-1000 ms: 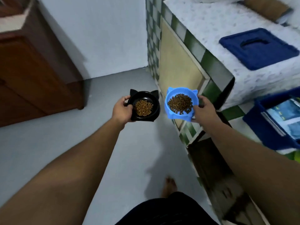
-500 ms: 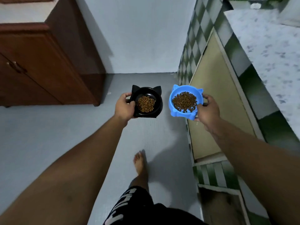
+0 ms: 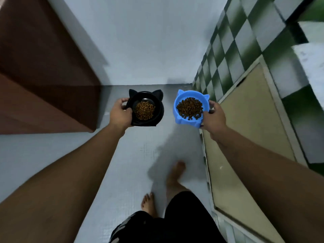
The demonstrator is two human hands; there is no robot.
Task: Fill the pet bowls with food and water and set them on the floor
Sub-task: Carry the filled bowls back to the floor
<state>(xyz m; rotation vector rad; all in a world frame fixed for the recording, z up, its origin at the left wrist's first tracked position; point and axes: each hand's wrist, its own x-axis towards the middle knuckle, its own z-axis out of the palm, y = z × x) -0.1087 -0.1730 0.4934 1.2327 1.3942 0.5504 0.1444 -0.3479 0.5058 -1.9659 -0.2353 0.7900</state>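
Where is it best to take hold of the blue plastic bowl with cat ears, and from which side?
Grip the blue plastic cat-eared bowl by its left rim, coming from the left, because the right hand grips the right rim. Set the thumb on the rim and the fingers under the wall, and probably keep the bowl level, because brown kibble fills the open top.

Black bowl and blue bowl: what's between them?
Nothing. In the head view the black bowl and blue bowl are apart, with only grey floor showing through the gap.
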